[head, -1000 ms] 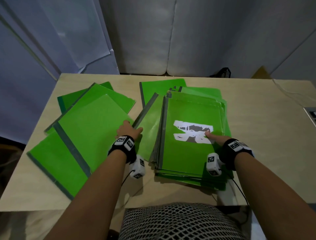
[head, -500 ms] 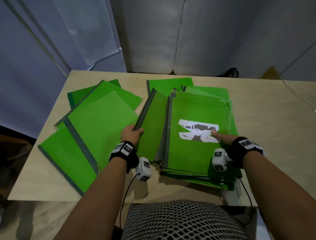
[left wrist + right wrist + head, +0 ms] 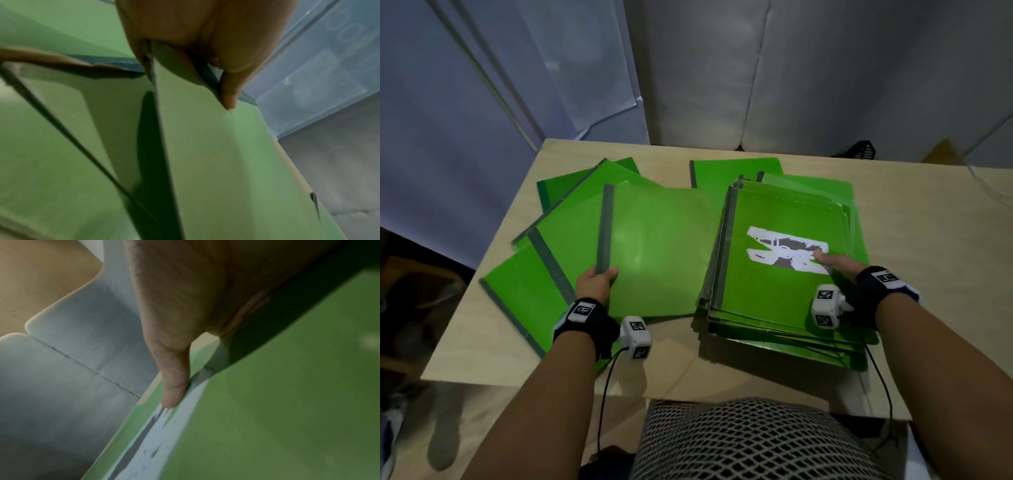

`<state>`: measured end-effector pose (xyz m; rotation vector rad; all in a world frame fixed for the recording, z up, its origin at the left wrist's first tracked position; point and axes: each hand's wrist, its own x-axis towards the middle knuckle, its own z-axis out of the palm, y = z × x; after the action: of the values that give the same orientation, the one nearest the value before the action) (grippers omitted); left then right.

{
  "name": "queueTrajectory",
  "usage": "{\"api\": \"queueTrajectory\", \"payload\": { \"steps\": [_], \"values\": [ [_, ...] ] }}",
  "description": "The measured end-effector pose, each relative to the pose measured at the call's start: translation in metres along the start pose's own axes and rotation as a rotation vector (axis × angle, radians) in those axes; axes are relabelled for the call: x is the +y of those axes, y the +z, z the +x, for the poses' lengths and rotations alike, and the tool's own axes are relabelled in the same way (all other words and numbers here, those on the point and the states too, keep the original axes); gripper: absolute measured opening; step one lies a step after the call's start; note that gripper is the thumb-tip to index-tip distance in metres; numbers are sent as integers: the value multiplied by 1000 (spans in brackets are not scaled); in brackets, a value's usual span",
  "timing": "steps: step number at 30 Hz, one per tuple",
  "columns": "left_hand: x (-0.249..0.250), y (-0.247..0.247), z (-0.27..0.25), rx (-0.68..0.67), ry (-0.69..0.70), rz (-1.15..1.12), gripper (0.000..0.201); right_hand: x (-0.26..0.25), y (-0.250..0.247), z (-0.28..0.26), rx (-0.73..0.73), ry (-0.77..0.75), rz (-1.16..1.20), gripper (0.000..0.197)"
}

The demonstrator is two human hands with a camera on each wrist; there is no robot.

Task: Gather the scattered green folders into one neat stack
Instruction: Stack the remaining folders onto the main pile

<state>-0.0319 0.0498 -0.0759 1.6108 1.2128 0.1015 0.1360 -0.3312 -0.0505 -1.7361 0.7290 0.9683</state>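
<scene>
My left hand (image 3: 599, 279) grips a green folder (image 3: 661, 246) by the near end of its grey spine, thumb on top; the left wrist view shows the thumb (image 3: 228, 91) pinching the folder (image 3: 205, 154) against my fingers. That folder is lifted, tilted, over the table's middle. On the right lies a stack of several green folders (image 3: 784, 298), its top one bearing a torn white label (image 3: 787, 253). My right hand (image 3: 835, 263) rests flat on the stack, fingers straight, with a fingertip (image 3: 170, 400) touching the label. More loose folders (image 3: 565, 233) overlap at the left, and one (image 3: 726, 171) lies behind.
The light wooden table (image 3: 914, 246) has bare surface to the right of the stack and along the near edge. A mesh chair back (image 3: 750, 442) sits below the table's front edge. Grey curtains and white cushions stand behind the table.
My left hand has taken the folder beside the stack by its spine, lifted it and swung it left, away from the stack. The right hand stays pressed on the stack.
</scene>
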Motion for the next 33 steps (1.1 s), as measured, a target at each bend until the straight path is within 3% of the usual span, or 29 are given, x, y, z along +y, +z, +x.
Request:
{"api": "queueTrajectory", "payload": {
  "steps": [4, 7, 10, 14, 19, 22, 24, 29, 33],
  "values": [
    [-4, -11, 5, 128, -94, 73, 48, -4, 4, -9, 4, 5, -29, 80],
    [-1, -11, 3, 165, -181, 324, 48, -4, 7, -11, 20, 40, -55, 87],
    [4, -12, -1, 230, -308, 473, 48, -5, 10, -15, 33, -16, -114, 80],
    [0, -18, 6, 187, -284, 254, 67, -3, 13, -15, 44, -25, -165, 80],
    [6, -18, 2, 183, -300, 218, 58, 0, 17, -16, 40, -47, -187, 80],
    [11, -11, -4, 220, -371, 375, 105, -1, 21, -21, 51, -48, -178, 78],
    [8, -7, -4, 217, -343, 462, 114, -1, 23, -27, 63, -62, -216, 72],
    [-5, -6, -8, -82, -105, 858, 76, 4, 19, -13, 80, -120, -236, 68],
    [3, -14, -2, -114, -20, 881, 70, 4, 24, -28, 21, -81, -263, 68]
  ]
}}
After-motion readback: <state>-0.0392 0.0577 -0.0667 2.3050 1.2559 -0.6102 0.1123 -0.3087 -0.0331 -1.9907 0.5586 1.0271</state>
